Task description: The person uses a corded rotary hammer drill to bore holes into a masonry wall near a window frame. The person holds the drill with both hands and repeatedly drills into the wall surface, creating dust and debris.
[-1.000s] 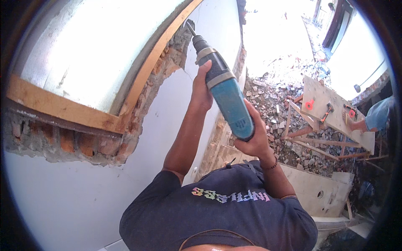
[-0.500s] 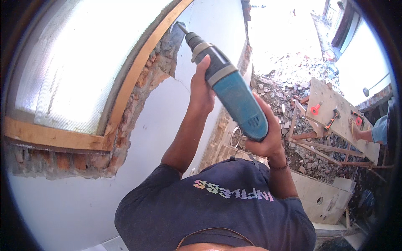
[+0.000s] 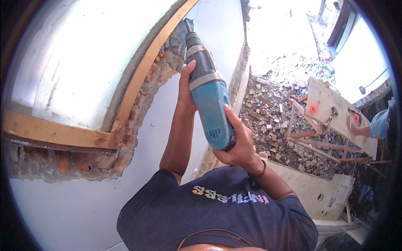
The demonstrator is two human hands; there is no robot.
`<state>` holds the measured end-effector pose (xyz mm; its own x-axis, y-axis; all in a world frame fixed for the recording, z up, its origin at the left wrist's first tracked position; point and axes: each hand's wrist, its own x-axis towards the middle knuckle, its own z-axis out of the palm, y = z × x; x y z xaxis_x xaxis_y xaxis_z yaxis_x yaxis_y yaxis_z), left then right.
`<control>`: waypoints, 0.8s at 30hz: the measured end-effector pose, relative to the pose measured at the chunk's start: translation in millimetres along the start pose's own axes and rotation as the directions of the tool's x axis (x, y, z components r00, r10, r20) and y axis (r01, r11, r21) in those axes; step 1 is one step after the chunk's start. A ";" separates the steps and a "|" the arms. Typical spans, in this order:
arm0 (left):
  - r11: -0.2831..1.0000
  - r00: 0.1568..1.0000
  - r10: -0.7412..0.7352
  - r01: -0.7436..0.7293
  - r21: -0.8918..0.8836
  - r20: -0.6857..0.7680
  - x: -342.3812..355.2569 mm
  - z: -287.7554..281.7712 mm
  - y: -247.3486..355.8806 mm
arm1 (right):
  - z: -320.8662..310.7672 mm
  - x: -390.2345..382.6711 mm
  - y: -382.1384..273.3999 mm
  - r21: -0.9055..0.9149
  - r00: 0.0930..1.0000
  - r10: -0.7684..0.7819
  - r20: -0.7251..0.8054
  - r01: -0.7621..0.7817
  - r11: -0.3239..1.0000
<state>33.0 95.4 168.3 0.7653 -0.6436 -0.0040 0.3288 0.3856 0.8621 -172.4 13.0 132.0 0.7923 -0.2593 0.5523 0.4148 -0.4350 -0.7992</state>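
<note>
Both of my hands hold a teal and black rotary hammer drill (image 3: 209, 98), tilted so its bit (image 3: 188, 26) points up and slightly left at the wall. My left hand (image 3: 187, 85) wraps the front of the body, thumb lying along the black section. At the rear, my right hand (image 3: 238, 142) closes round the handle end. The bit's tip meets a broken grey patch of exposed masonry (image 3: 175, 44) beside the wooden window frame (image 3: 140, 65); whether it touches or sits inside is too small to tell. Around the frame, rough brick and mortar show where plaster is gone.
A bright window pane (image 3: 71, 62) fills the left. On the right, a plywood-topped trestle (image 3: 331, 96) carries a hammer (image 3: 331, 117) and orange-red tools, and another person's hand (image 3: 358, 129) rests there. Rubble (image 3: 268, 117) covers the ground; a plywood board (image 3: 307, 188) lies nearer.
The drill's rear end has swung left, so the tool stands more upright. Both my hands moved left with it, and the bit remains near the same broken patch.
</note>
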 end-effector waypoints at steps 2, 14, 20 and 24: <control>0.997 0.999 -0.023 0.026 -0.075 0.036 -0.4 -13.6 5.0 | 23.5 1.9 -8.4 -0.057 0.999 0.032 0.001 -0.032 0.998; 0.993 0.986 -0.119 0.117 -0.022 -0.113 1.6 -11.6 -31.6 | 19.7 -30.6 30.3 0.133 0.991 0.104 -0.078 -0.093 0.987; 0.998 0.998 -0.013 0.016 0.059 -0.058 -10.2 10.2 -35.6 | -30.7 -35.7 10.1 0.087 0.997 0.069 -0.016 -0.067 0.994; 0.998 0.984 0.036 -0.027 0.055 -0.174 6.6 39.6 -17.1 | -55.9 11.2 0.7 0.103 0.998 0.068 -0.004 -0.067 0.992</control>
<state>10.5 58.4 173.6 0.8613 -0.5044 -0.0609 0.2770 0.3657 0.8886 -188.2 -38.4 150.9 0.8168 -0.2915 0.4978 0.4047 -0.3252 -0.8546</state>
